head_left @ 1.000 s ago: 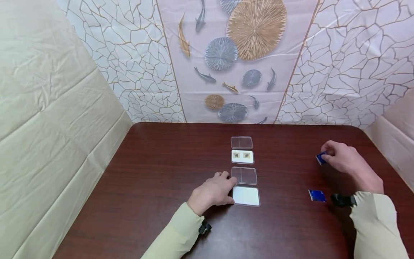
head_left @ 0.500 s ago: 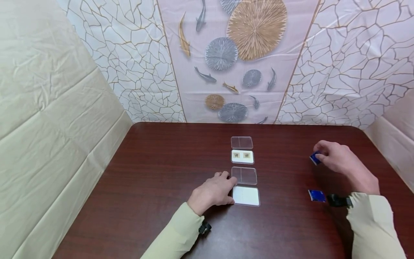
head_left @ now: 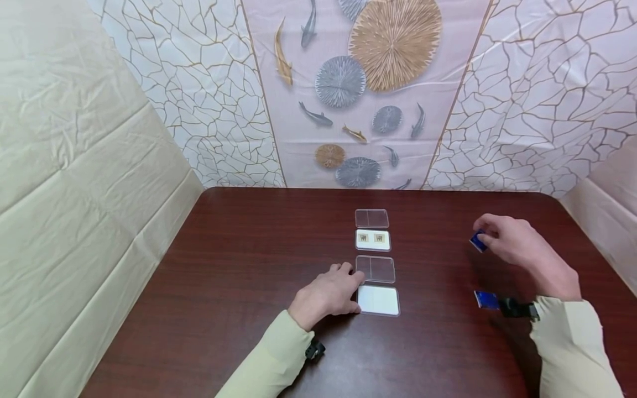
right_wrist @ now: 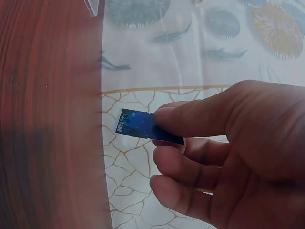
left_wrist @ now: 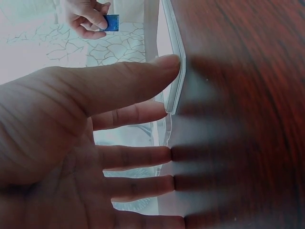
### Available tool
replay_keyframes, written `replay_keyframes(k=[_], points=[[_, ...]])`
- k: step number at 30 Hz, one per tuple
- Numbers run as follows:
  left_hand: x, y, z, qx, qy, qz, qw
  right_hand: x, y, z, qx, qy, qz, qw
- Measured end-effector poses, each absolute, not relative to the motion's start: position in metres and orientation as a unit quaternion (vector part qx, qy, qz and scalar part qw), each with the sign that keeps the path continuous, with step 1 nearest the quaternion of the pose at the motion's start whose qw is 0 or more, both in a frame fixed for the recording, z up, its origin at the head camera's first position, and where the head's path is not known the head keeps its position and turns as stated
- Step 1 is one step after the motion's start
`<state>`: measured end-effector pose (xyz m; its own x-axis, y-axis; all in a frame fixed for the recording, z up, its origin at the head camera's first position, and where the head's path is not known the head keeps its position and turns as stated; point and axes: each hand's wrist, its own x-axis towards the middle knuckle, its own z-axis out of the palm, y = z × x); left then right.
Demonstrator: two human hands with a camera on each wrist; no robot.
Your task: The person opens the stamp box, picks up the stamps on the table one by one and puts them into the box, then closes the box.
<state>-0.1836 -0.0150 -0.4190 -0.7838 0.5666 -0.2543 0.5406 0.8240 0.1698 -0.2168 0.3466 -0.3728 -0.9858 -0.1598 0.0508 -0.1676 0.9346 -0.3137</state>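
Resting at left, the left hand (head_left: 325, 292) has fingers loose and nearly straight, grasping nothing. Thumb tip touches the left side of the near white case (head_left: 379, 301); index tip sits at its far corner, other fingertips down at the dark table (head_left: 249, 243). Probably steadying the case: light thumb contact, hand off the white face, so nothing covers it.

Middle: four flat pieces in a column. Near white case shows plain white. Just beyond it, near clear lid (head_left: 381, 270), left edge partly behind the fingers. Next, far white case (head_left: 372, 247) with two tan stamps (head_left: 379, 238) side by side on white. Farthest, far clear lid (head_left: 378, 219). Each lid lies just beyond a white half, likely so both inner faces stay reachable.

Right of the column, well apart: spare blue stamp (head_left: 485, 299) lying on the table, nearer the person than the right hand.

Far right: right hand (head_left: 525, 246) pinches the held blue stamp (right_wrist: 138, 125) above the table, thumb on the printed face, fingers behind, remaining fingers curled loosely underneath. Gripped by one end, the lettered end sticking out free; presumably to keep most of it uncovered. Lettering too blurry to read.
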Motion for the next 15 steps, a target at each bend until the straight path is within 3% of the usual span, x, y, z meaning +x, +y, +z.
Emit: replay_keyframes(k=[15], points=[[-0.184, -0.014, -0.420, 0.295, 0.943, 0.040, 0.148, -0.212, 0.334, -0.365, 0.095, -0.983, 0.159, 0.017]])
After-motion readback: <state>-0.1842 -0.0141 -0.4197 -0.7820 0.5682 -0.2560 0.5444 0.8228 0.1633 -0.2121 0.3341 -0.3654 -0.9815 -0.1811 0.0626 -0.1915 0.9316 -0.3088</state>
